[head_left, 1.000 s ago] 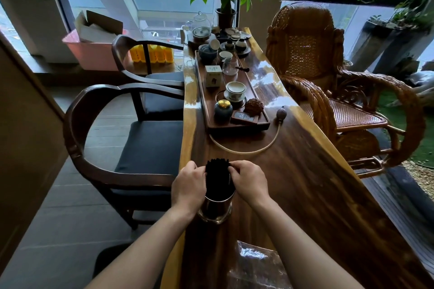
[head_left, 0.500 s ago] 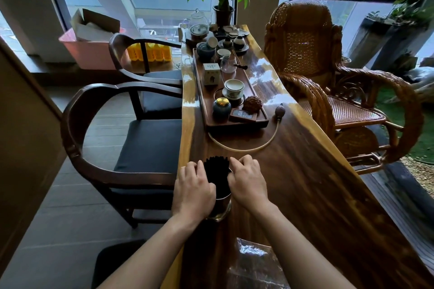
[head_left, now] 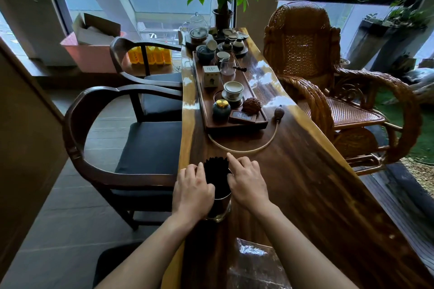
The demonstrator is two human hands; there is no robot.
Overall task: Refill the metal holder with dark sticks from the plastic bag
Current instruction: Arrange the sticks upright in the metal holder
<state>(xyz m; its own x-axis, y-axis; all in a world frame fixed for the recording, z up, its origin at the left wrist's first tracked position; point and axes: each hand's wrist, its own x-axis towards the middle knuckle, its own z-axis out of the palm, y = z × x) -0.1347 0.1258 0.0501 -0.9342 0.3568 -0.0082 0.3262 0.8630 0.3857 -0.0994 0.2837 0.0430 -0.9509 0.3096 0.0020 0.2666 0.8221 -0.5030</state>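
A shiny metal holder point(head_left: 220, 206) stands near the left edge of the long wooden table point(head_left: 305, 195). It is packed with upright dark sticks point(head_left: 216, 173). My left hand point(head_left: 191, 192) cups the bundle's left side, thumb curled across its front above the holder's rim. My right hand point(head_left: 246, 180) rests against the right side with fingers spread and fairly straight, index finger pointing past the stick tops. The clear plastic bag point(head_left: 256, 265) lies crumpled on the table close to me, between my forearms; I cannot tell what is in it.
A wooden tea tray point(head_left: 234, 124) with cups, jars and a small box lies further along the table. A pale tube point(head_left: 244, 149) curves just beyond the holder. Dark armchairs point(head_left: 98, 148) stand to the left, a wicker rocking chair point(head_left: 328, 91) to the right.
Both hands slid a little forward along the stick bundle. The right hand's fingers uncurled and spread, index now extended. The holder has stayed in place.
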